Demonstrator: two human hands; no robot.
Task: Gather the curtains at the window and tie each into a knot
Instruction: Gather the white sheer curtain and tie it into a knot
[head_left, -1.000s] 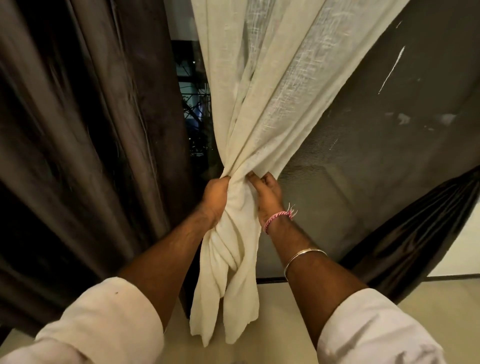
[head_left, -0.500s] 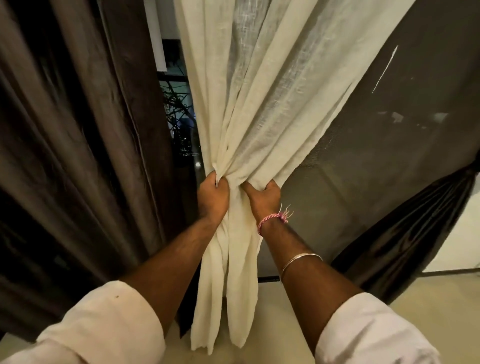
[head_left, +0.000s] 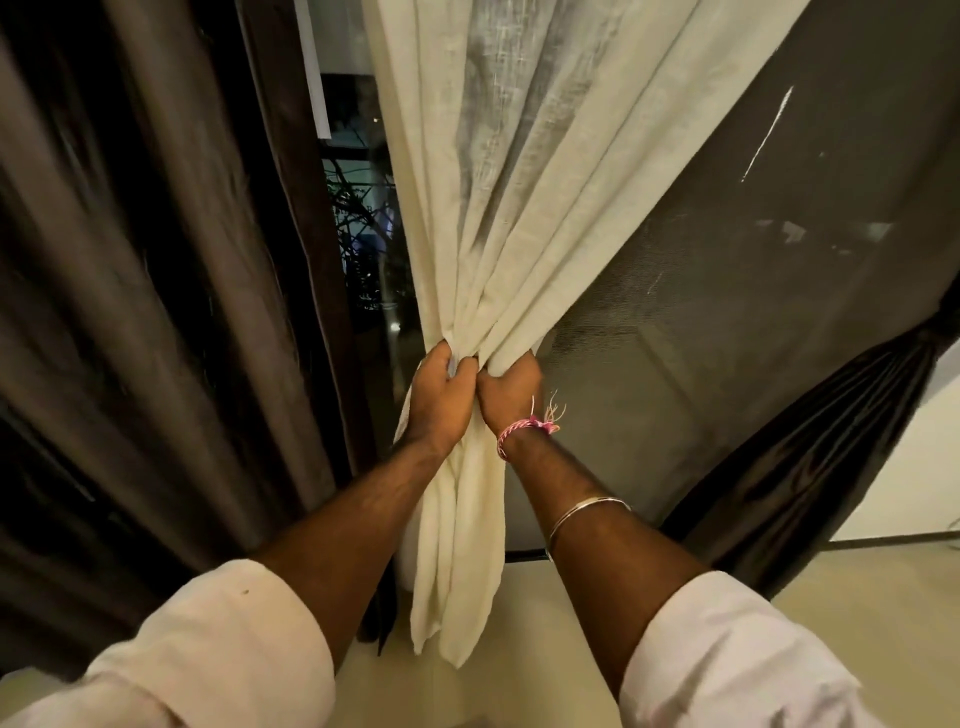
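You've got the cream curtain (head_left: 524, 218) bunched in front of the window, left hand (head_left: 439, 402) and right hand (head_left: 511, 392) side by side, each grip clenched round the gathered cloth, so gathering looks done, no knot is tied yet, and the dark curtain (head_left: 156, 312) left of it hangs loose.

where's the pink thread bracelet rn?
Head view, just right of centre: the pink thread bracelet circles the right wrist, directly below the right hand gripping the cream curtain.
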